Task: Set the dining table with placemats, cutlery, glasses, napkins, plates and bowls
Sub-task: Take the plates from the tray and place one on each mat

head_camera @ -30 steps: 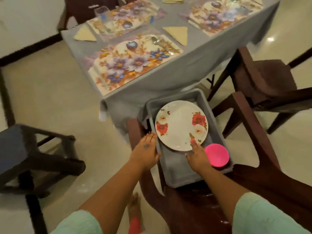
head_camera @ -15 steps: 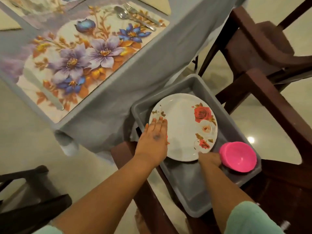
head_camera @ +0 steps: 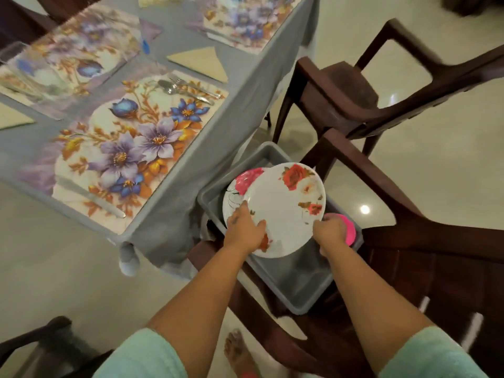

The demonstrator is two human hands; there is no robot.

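A white plate with red roses [head_camera: 283, 208] is lifted and tilted above the grey tub [head_camera: 297, 282] that sits on a brown chair. My left hand [head_camera: 244, 230] grips its near left rim, thumb on top. My right hand [head_camera: 328, 230] holds its right rim from beneath. Under it in the tub lies another plate with a pink flower [head_camera: 242, 180]. A pink bowl [head_camera: 349, 230] sits in the tub behind my right hand. The nearest floral placemat [head_camera: 128, 148] on the grey-clothed table carries a spoon and fork [head_camera: 188, 90] and a knife [head_camera: 90, 196].
A folded beige napkin [head_camera: 201, 62] lies beyond the placemat. More floral placemats [head_camera: 245, 20] and a clear glass [head_camera: 19, 66] are further back. Brown chairs [head_camera: 368, 85] stand to the right of the table. My bare foot [head_camera: 240, 353] is on the tiled floor.
Both hands have taken hold of the rose plate and raised it off the stack, uncovering a pink-flowered plate below. The view has pulled back from the table.
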